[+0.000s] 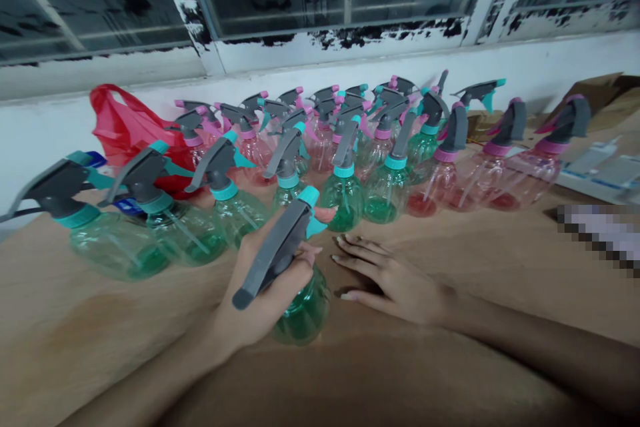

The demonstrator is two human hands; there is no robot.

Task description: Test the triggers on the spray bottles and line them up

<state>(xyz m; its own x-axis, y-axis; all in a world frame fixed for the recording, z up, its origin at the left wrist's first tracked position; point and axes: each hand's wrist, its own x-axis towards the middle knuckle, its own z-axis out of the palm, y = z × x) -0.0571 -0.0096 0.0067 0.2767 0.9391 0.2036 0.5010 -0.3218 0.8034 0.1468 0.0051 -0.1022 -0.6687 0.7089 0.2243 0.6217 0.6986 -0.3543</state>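
My left hand (273,290) is wrapped round the neck of a green spray bottle (304,313), just under its grey trigger head with a teal nozzle. The bottle is upright or nearly so, low over the wooden table (425,373); whether its base touches the wood I cannot tell. To its right, my right hand (387,277) lies palm down on the table with fingers stretched out, holding nothing. Just beyond the hands stands a row of green spray bottles (343,200) with teal collars. Pink spray bottles (453,180) continue that row on the right.
Several more pink and green spray bottles crowd behind the front row, against the white wall (535,70). A red plastic bag (125,123) stands at the back left. At the right are a cardboard box (600,103), white items (595,157) and a blurred-out flat object (600,233).
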